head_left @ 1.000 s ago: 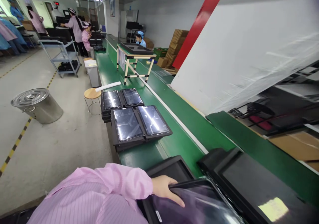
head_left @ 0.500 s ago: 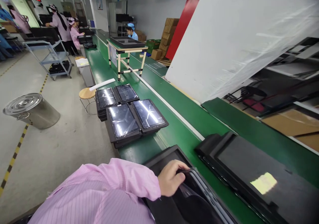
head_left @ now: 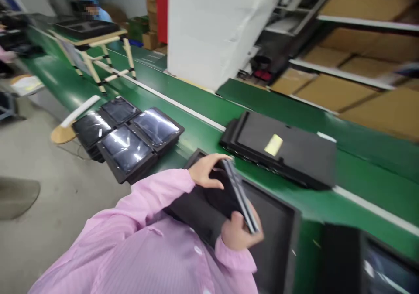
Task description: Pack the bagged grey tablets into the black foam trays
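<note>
Both hands are on the panel (head_left: 241,196) right now, and it is up on edge, tilted, clear of the black tray (head_left: 278,224) below it. The left hand (head_left: 207,172) has the far top end, fingers curled over the rim and thumb on the near face. The right hand (head_left: 238,234) has the low near end, fingers wrapped tight around the edge. It's a firm two-handed grip with nothing loose, though the view is blurred and I can't make out the fingertips on the far side.

As for progress, I'd judge it mid-handling. The panel is lifted and turned but not resting on anything, so setting it down is not yet done. It hangs over the near left part of the black tray, running between the two palms and close to the pink sleeve (head_left: 157,202).

Beyond the black tray, across the green belt (head_left: 203,124), lies a flat black case (head_left: 294,154) with a yellow label (head_left: 273,145) on top. To the left of the black tray, further along the belt, glossy screens (head_left: 131,132) sit in stacked trays, well apart from the hands.
</note>
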Motion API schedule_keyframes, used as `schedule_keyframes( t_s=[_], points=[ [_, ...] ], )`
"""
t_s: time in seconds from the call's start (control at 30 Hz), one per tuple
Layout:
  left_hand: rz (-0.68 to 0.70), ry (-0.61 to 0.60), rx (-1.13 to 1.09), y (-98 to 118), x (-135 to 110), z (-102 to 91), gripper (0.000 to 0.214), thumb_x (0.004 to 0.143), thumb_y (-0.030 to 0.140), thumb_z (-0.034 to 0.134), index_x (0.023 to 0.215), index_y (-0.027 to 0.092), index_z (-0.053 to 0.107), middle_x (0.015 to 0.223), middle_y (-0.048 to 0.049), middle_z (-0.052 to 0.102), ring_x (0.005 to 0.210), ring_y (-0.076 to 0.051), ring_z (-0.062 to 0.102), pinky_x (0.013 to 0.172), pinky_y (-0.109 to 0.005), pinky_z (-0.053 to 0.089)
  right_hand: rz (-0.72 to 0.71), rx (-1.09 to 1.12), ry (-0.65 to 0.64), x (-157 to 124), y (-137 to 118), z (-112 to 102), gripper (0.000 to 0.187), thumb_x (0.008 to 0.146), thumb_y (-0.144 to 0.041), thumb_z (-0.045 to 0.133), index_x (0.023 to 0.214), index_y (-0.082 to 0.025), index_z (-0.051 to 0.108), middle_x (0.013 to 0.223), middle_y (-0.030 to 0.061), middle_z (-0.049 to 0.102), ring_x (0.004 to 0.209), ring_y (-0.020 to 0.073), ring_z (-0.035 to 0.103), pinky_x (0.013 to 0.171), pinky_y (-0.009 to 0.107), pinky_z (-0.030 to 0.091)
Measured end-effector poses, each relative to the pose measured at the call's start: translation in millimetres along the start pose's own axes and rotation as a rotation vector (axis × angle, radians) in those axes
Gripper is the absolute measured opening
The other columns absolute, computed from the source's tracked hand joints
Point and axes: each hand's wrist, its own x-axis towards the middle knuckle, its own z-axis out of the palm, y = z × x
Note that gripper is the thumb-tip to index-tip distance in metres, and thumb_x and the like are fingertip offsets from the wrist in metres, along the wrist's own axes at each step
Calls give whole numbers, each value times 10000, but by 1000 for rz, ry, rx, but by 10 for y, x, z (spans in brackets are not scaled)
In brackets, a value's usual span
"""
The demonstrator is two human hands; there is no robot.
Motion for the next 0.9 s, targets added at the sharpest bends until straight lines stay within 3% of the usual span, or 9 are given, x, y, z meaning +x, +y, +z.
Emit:
schedule_keyframes(
  t_s=[0.03,0.1,0.17,0.23,0.3,0.37,0.53,0.7,0.9],
  points=[
    [-54,150,-15,-29,-19,41,878,548,911,595,1019,172,635,935,-114,708,851,-266,662,820,-388,520,-6,22,-18,-19,-46,8,484,817,-549,652,1046,-125,683,954,171,741,903,366,725,802,539,584],
    [-132,325,-65,-48,-44,132,684,786,845,404,844,196,614,782,-67,663,756,-211,623,768,-353,493,-42,118,-146,-29,-171,-11,413,812,-472,697,1060,-142,704,1007,157,753,947,341,730,837,505,596],
    [-180,431,-153,-31,-18,204,675,908,755,227,701,207,562,650,-34,585,648,-169,560,696,-318,451,-87,184,-293,0,-328,-56,400,837,-444,682,1136,-178,699,1123,151,736,1059,329,704,912,500,583],
    [-228,484,-281,3,58,259,677,930,726,235,597,208,517,535,-4,501,518,-133,463,578,-290,382,-90,227,-401,55,-486,-112,463,855,-492,646,1216,-202,669,1228,151,693,1164,328,655,977,513,554],
    [-266,436,-389,49,152,314,678,913,741,293,551,207,502,478,10,451,453,-115,398,505,-280,322,-50,268,-477,118,-620,-171,498,866,-538,613,1240,-213,654,1267,152,662,1205,325,624,992,514,542],
    [-289,339,-447,105,235,383,685,892,765,311,557,206,521,469,11,451,434,-110,391,474,-276,308,21,276,-493,176,-721,-222,418,879,-497,619,1190,-221,669,1222,142,666,1166,296,635,949,469,569],
    [-312,208,-482,228,356,610,691,865,775,341,574,195,578,503,-5,526,451,-103,461,475,-266,368,171,222,-322,274,-831,-290,97,876,-260,648,963,-223,673,1031,82,682,958,192,681,764,302,608],
    [-356,141,-470,233,414,770,659,907,705,365,590,191,629,563,-24,622,568,-131,618,597,-271,500,202,183,-247,284,-820,-331,92,890,-214,583,835,-208,657,932,66,693,854,170,672,642,260,573],
    [-322,83,-425,172,458,870,607,972,598,369,627,204,676,656,-23,692,725,-150,705,787,-327,569,349,300,-179,294,-806,-369,110,857,-210,607,748,-207,626,861,30,712,782,146,685,622,247,596]
  ],
)
